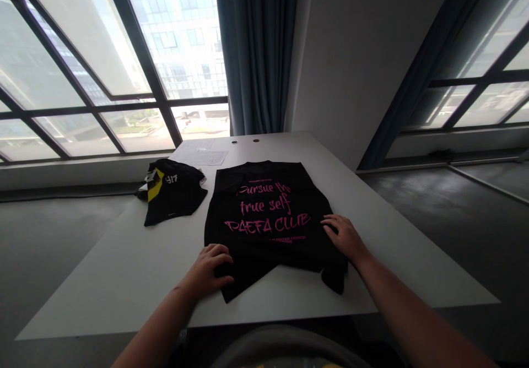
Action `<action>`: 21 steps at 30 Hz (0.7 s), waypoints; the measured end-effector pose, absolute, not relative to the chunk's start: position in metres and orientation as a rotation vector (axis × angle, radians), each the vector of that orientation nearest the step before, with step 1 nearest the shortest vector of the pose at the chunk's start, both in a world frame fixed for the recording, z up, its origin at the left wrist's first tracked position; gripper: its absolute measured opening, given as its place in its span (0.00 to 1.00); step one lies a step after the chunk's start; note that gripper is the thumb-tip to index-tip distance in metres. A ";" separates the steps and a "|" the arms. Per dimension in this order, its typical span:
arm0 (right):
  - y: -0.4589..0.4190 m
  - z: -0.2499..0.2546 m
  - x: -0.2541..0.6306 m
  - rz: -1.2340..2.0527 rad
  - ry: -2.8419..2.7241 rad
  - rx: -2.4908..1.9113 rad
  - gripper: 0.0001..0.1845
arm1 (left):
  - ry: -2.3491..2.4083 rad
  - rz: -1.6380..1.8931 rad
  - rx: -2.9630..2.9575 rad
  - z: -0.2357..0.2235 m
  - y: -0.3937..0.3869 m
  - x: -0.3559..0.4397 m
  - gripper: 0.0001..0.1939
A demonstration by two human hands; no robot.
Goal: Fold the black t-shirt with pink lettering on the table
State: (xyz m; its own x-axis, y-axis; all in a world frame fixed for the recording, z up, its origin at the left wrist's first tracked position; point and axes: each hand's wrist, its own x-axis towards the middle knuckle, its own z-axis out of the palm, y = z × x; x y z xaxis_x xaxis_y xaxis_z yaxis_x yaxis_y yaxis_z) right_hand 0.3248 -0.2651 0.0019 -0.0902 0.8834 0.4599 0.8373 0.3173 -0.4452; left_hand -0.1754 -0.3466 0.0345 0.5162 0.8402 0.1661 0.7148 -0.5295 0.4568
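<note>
A black T-shirt [264, 258] with pink lettering lies spread on the white table, its neckline toward the far side. Its lower edge is uneven: one corner points toward me at the left, and a small bunched piece sticks out at the right. My left hand [210, 269] rests on the lower left part of the shirt, thumb and fingers apart. On the right edge, my right hand [343, 236] lies with its fingers stretched over the cloth. Neither hand visibly grips the fabric.
A crumpled black garment with yellow and white patches [176, 191] lies to the left. Paper sheets [206, 156] and two round cable holes [235, 142] are at the far end of the white table [397, 269]. Beyond stand a blue curtain [260, 54], a pillar [351, 43] and windows.
</note>
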 end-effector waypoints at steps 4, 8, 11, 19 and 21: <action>-0.299 0.020 0.313 0.110 -1.917 -1.454 0.17 | 1.164 0.392 2.459 0.040 -0.362 -0.168 0.38; -0.332 0.040 0.298 0.116 -2.014 -1.248 0.15 | 1.137 0.359 2.431 0.043 -0.371 -0.160 0.23; -0.351 0.053 0.279 0.121 -2.255 -1.025 0.13 | 1.132 0.452 2.389 0.043 -0.372 -0.155 0.08; -0.347 0.042 0.264 0.352 -2.528 -1.209 0.18 | 1.269 0.609 1.928 0.037 -0.362 -0.174 0.11; -0.344 0.037 0.269 0.295 -2.508 -1.285 0.18 | 1.361 0.678 1.823 0.032 -0.361 -0.178 0.14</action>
